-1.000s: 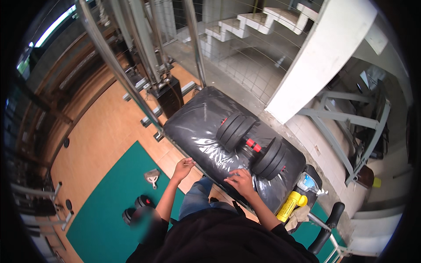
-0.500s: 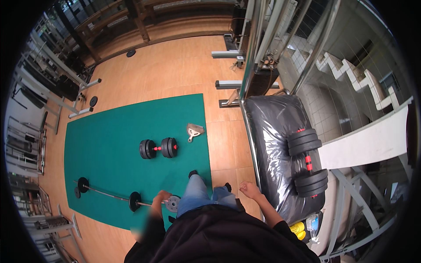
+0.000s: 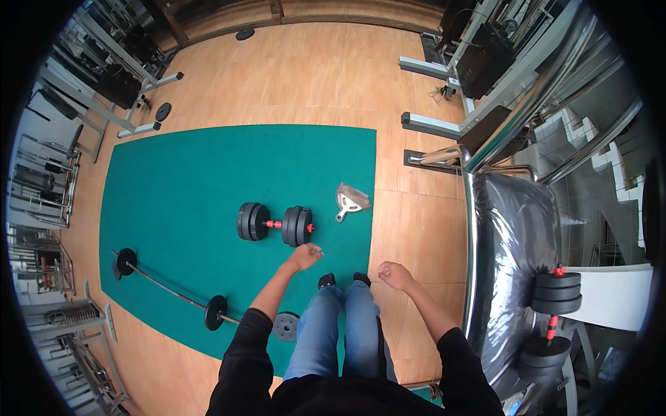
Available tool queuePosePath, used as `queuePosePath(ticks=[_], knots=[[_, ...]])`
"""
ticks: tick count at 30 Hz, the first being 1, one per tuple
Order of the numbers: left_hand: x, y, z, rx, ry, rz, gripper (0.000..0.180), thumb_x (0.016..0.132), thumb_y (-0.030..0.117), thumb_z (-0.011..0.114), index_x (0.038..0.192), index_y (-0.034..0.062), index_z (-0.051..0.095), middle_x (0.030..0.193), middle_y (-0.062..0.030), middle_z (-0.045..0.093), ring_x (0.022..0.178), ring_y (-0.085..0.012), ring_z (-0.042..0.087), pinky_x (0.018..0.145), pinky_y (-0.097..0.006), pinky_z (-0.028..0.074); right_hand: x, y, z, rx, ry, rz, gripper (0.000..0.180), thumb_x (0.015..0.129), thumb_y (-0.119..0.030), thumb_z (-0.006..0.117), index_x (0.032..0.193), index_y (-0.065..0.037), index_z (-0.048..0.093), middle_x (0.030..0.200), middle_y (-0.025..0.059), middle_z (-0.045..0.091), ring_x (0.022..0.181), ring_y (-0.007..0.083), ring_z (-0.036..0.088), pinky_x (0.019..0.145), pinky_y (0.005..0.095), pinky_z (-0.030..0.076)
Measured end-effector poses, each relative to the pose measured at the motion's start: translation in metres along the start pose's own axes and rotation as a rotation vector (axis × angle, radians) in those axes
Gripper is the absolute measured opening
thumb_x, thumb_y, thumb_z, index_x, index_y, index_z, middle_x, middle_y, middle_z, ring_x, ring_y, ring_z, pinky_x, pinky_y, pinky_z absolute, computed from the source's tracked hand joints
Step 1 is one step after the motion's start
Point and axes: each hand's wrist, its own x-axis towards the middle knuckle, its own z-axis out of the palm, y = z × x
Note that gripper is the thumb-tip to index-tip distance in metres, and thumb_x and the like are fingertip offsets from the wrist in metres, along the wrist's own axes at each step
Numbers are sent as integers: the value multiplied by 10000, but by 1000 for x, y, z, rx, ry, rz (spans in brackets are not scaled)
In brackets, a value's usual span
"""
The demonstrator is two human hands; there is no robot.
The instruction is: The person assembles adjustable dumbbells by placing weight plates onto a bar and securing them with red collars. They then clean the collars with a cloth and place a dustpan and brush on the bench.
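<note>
My left hand [image 3: 305, 256] is in front of me over the green mat [image 3: 180, 187], its fingers curled with nothing visible in them. Just beyond it, a black dumbbell with a red handle [image 3: 275, 224] lies on the mat. My right hand [image 3: 395, 275] hangs over the tiled floor past the mat's right edge, also curled and seemingly holding nothing. Near that edge rests a small tool with a white handle and a grey, brush-like end [image 3: 352, 199]. A second red-handled dumbbell [image 3: 552, 326] lies on the plastic-covered black bench [image 3: 513, 270] at my right.
On the left of the mat lies a barbell [image 3: 173, 291], with a grey weight plate [image 3: 285, 326] near my left leg. A loose black plate [image 3: 163, 111] is on the floor by the left machines. Grey machine feet [image 3: 431, 125] jut out at far right.
My left hand has swung forward from beside my hip to near the mat dumbbell. My feet now stand side by side. The view has shifted, putting the bench farther right.
</note>
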Motion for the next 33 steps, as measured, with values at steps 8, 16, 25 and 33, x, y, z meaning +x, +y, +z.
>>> queuePosePath(ticks=[8,16,25,33], knots=[[239,-77,68,-41,-17,58,442,826,305,683,1141,0,627,980,-162,685,929,-281,662,842,-360,506,249,100,61,215,65,34,292,882,-262,645,1040,-16,640,908,75,678,792,175,647,735,305,519],[390,-177,149,19,137,71,535,809,390,705,1132,-26,612,957,-180,685,904,-353,653,834,-400,504,380,178,122,360,-162,205,404,932,-268,592,1257,-32,546,1046,46,642,894,132,618,715,272,496],[375,-135,173,-708,-293,-24,294,884,152,690,1116,5,587,952,-55,665,832,-129,648,743,-298,582,364,179,121,693,-69,263,563,978,-276,538,1459,-69,328,1251,60,581,1075,163,591,847,345,494],[197,-8,100,-811,-356,107,290,884,127,688,1124,11,576,942,-28,659,854,-113,645,752,-296,580,203,39,41,922,157,239,357,960,-324,577,1202,-62,567,1051,51,636,945,151,617,785,320,540]])
